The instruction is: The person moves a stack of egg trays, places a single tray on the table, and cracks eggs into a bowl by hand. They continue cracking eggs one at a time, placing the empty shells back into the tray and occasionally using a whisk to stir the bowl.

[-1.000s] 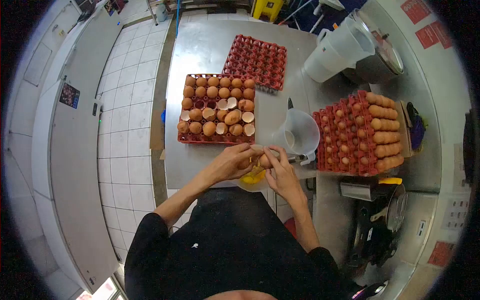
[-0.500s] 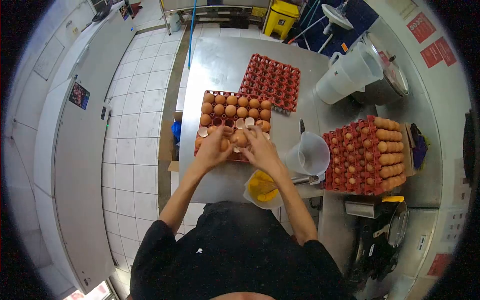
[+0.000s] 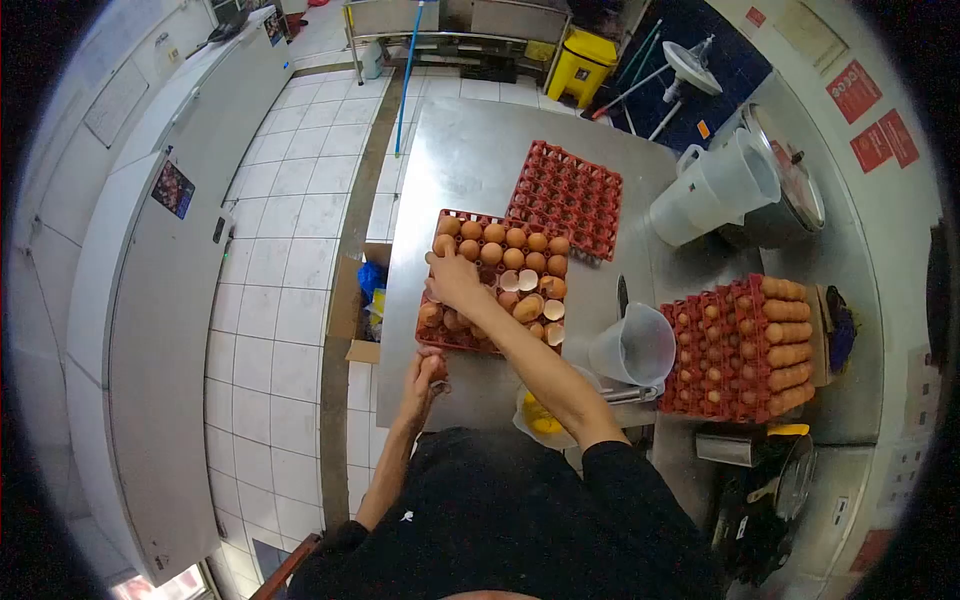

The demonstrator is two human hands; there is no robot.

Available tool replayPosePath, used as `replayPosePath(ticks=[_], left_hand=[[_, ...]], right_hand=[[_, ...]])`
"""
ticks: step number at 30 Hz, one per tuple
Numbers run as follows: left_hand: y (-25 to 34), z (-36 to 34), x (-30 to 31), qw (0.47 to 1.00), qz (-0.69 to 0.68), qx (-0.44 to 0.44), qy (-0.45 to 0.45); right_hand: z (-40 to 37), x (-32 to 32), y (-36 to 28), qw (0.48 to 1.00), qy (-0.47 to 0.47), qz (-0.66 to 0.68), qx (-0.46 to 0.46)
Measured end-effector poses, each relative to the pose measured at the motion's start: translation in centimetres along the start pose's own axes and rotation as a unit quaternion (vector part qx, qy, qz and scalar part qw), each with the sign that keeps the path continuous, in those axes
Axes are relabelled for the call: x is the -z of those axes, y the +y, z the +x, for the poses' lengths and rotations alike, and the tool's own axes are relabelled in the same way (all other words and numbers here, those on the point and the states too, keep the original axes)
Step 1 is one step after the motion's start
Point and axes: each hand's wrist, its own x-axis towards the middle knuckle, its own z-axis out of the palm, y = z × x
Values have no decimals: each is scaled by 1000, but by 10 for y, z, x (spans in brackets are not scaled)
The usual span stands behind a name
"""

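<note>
Just left of the frame's centre, an egg (image 3: 444,243) sat in the tray (image 3: 468,346), directly above my right hand (image 3: 456,281); my left hand (image 3: 426,372) curled lower, farther off. I couldn't tell whether either grip was clamped.

The eggs (image 3: 515,238) are toned brown, the broken shells (image 3: 528,281) lined with white — both are set off by red trays (image 3: 567,197). Yellow is shown by the liquid egg (image 3: 542,418), silver-grey by the surface (image 3: 460,150); the floor (image 3: 265,340) is gridded in white.

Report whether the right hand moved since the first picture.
Yes: the right hand moved forward and left, from outside the egg tray to over its left side.
</note>
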Motion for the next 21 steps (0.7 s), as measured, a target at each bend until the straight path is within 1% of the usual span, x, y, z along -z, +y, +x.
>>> replayPosePath(ticks=[1, 2, 3, 5, 6, 8, 9, 10, 11, 12, 13, 14, 15, 16, 17, 18, 19, 20, 21], left_hand=[[-8, -3, 1, 995, -90, -25, -34], [-11, -4, 1, 980, -180, -50, -68], [-9, -6, -1, 980, -183, -52, -66], [-1, -12, -4, 990, -94, -88, -54], [8, -16, -6, 990, -93, -88, -53], [32, -19, -11, 992, -11, -106, -64], [40, -15, -13, 992, -10, -106, -66], [46, -11, -16, 981, 61, -176, -46], [53, -9, -21, 961, 132, -242, -26], [82, -24, -43, 960, 139, -243, -9], [94, -26, -59, 961, 140, -237, -16], [101, -26, -74, 919, 175, -353, 17], [104, -26, -88, 861, 208, -461, 47], [105, -26, -107, 865, 211, -454, 34], [104, -26, -127, 832, 198, -517, 44], [101, -28, -142, 794, 182, -578, 54], [95, -31, -153, 798, 184, -573, 39], [90, -34, -163, 812, 236, -534, -17], [85, -36, -170, 819, 287, -491, -75]], right_hand=[[3, -5, -3, 999, 3, 7, -31], [11, -26, 7, 999, 39, -14, -10], [15, -29, 9, 999, 37, -15, -7], [20, -31, 12, 998, 62, 4, -25], [16, -24, 10, 998, 62, 4, -24], [3, 2, 12, 988, 121, 91, -20], [-5, 21, 13, 988, 123, 90, -21], [-18, 43, 14, 957, 88, 275, -43], [-33, 64, 13, 889, 50, 450, -67], [-54, 82, 8, 794, 60, 597, -102], [-78, 98, 3, 672, 72, 725, -134], [-103, 106, 4, 585, 64, 795, -146], [-126, 106, 5, 580, 75, 796, -155], [-147, 105, 5, 542, 95, 823, -139], [-168, 105, 3, 503, 116, 848, -122], [-186, 112, -8, 498, 130, 848, -128], [-201, 124, -25, 479, 183, 839, -182], [-213, 128, -33, 455, 236, 826, -236], [-227, 123, -25, 447, 252, 824, -240]])
